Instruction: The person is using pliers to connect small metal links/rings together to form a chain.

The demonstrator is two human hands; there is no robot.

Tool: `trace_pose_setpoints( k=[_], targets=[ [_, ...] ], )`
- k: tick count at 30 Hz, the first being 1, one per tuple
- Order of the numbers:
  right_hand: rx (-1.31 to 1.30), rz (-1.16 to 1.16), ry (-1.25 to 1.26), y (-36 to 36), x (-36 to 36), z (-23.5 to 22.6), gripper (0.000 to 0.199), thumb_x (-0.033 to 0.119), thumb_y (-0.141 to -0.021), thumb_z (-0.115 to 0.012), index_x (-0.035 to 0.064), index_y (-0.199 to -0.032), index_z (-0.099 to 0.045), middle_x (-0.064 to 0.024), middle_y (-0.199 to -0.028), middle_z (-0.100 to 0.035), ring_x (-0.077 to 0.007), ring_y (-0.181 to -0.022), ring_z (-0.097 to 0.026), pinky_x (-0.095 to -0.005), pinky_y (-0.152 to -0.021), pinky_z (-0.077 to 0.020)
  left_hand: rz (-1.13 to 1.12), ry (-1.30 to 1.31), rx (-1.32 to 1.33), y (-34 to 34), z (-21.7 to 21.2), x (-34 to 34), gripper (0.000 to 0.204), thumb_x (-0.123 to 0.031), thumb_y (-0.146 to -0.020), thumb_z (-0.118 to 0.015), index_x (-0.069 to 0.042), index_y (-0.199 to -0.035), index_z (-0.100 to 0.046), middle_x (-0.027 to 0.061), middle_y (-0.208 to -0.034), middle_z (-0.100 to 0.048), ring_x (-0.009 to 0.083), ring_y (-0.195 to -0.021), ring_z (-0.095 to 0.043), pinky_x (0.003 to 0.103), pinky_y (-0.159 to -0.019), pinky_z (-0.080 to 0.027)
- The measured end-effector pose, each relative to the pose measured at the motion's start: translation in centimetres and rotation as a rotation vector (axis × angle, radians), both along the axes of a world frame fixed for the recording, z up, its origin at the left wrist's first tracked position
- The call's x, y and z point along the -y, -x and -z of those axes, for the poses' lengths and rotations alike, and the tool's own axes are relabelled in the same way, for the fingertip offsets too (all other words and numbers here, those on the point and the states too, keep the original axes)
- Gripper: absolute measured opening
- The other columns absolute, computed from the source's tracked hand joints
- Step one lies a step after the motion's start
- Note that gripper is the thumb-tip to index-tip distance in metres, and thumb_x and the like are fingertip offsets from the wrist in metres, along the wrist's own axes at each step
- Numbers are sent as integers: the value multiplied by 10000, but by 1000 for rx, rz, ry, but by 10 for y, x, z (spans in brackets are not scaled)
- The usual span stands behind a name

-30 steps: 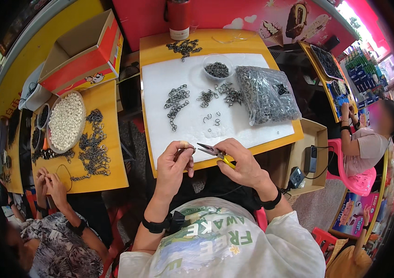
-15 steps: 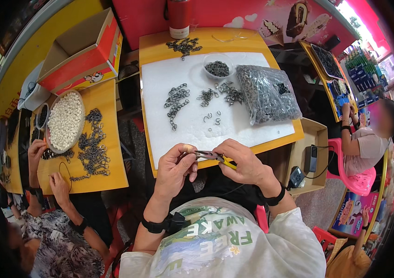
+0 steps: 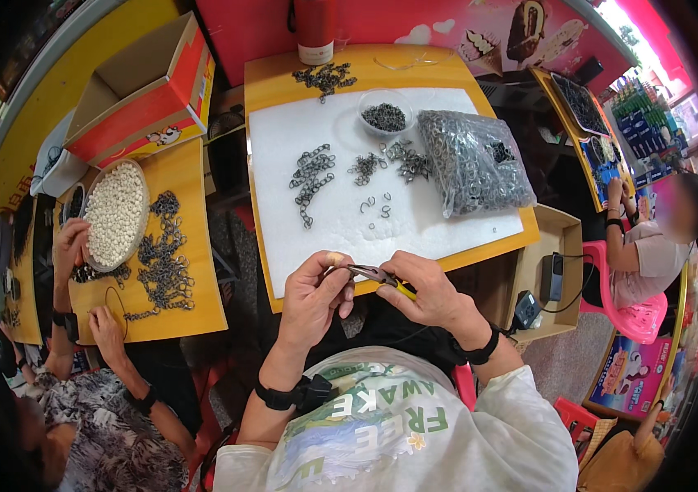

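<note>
My right hand (image 3: pixel 433 289) is closed around needle-nose pliers (image 3: pixel 374 273) with yellow handles, their jaws pointing left. At the jaw tips, the thumb and forefinger of my left hand (image 3: pixel 310 297) are pinched together. What they hold is too small and hidden to make out. Both hands are just over the near edge of a white foam sheet (image 3: pixel 283 123). Beyond them, several loose dark metal rings (image 3: pixel 386 211) lie on the sheet, with short chain pieces (image 3: pixel 313 182) to the left and small heaps of dark links (image 3: pixel 406 161) farther back.
A clear tub (image 3: pixel 385 113) of small dark rings and a bulging plastic bag (image 3: pixel 476 164) of rings stand on the sheet. A red-and-white cup (image 3: pixel 314 41) is behind. Left, a co-worker's hand (image 3: pixel 70 239) touches a bowl of white beads (image 3: pixel 115 215). A cardboard box (image 3: pixel 558 316) sits right.
The plier jaws look closer together, and both my hands are slightly farther right. The co-worker's hand at the left has moved up to the white beads.
</note>
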State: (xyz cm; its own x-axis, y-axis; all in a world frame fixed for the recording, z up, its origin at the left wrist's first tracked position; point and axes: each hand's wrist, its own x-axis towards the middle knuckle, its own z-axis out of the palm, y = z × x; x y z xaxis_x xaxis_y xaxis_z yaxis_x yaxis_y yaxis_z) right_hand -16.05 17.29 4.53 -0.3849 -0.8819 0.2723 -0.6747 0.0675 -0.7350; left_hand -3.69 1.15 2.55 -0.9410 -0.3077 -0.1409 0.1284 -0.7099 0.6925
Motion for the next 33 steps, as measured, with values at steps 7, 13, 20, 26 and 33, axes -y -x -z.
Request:
trace_pose_setpoints(
  k=[7,13,20,26,33],
  targets=[
    [168,96,-28,-12,-1,12,219,132,-858,-675,-12,-1006,-603,-124,-805,-581,-267,-702,-589,-332,-636,-464,-24,82,25,0,4,0,108,-43,-958,-541,9,-1046,-576,60,-860,-593,89,-665,-561,196,-480,-456],
    [544,112,21,-2,3,2,212,72,-883,-611,-18,-1075,-600,-106,-940,-618,-178,-866,-600,-294,-809,-466,-55,102,72,0,-1,2,101,-42,-951,-547,2,-1036,-578,58,-873,-598,77,-677,-555,189,-480,-449],
    [642,239,132,-15,24,-9,213,22,-874,-646,-20,-1077,-599,-78,-963,-672,-115,-887,-619,-263,-795,-496,15,306,144,1,-2,0,85,-52,-938,-576,14,-990,-590,42,-790,-593,67,-598,-534,190,-469,-434],
    [521,274,26,-18,30,-11,205,42,-861,-667,-22,-1045,-606,-83,-928,-677,-121,-871,-628,-266,-790,-505,-3,436,254,-3,1,-2,55,-33,-920,-584,-20,-972,-597,11,-700,-567,65,-542,-520,188,-470,-402],
    [669,320,154,-28,28,1,210,22,-880,-630,-21,-1081,-587,-59,-957,-643,-102,-886,-598,-250,-801,-484,-77,568,154,2,-4,-7,41,-15,-905,-590,-7,-944,-602,32,-826,-584,65,-618,-549,203,-490,-444]
  ],
)
